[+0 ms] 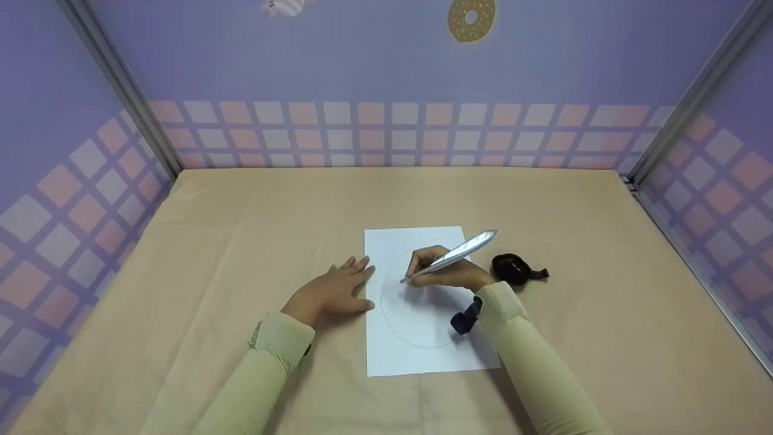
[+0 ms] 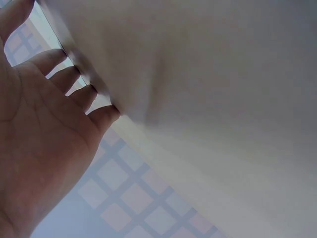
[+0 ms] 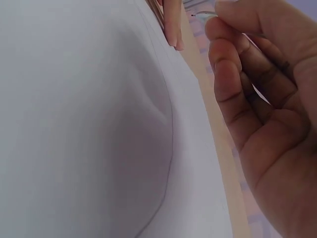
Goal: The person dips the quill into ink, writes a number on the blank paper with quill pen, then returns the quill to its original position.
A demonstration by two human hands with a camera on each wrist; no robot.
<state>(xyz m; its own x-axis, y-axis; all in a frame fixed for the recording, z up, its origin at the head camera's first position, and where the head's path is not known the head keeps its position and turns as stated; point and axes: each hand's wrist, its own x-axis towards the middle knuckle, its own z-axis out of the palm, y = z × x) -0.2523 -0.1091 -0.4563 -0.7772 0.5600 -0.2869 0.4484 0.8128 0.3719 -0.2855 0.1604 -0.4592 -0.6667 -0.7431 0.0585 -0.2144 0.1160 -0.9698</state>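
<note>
A white sheet of paper [image 1: 410, 359] lies on the cloth, with a large thin curved line drawn on it. My right hand [image 1: 444, 272] pinches a silvery pen [image 1: 465, 249] with a broad, feather-like upper end, its tip low over the paper inside the curve. In the right wrist view, thumb and index finger meet around the pen [image 3: 204, 16], and the drawn line [image 3: 172, 129] runs down the sheet. Palm down, my left hand [image 1: 332, 293] rests with spread, straight fingers at the paper's left edge. The left wrist view shows its fingertips [image 2: 74, 74] along that edge.
Just right of the paper sits a small black oval object [image 1: 512, 269] with a short tail. A beige cloth [image 1: 241, 217] covers the table, with checkered walls [image 1: 374, 133] at the back and both sides. A black wrist camera [image 1: 465, 320] hangs over the paper.
</note>
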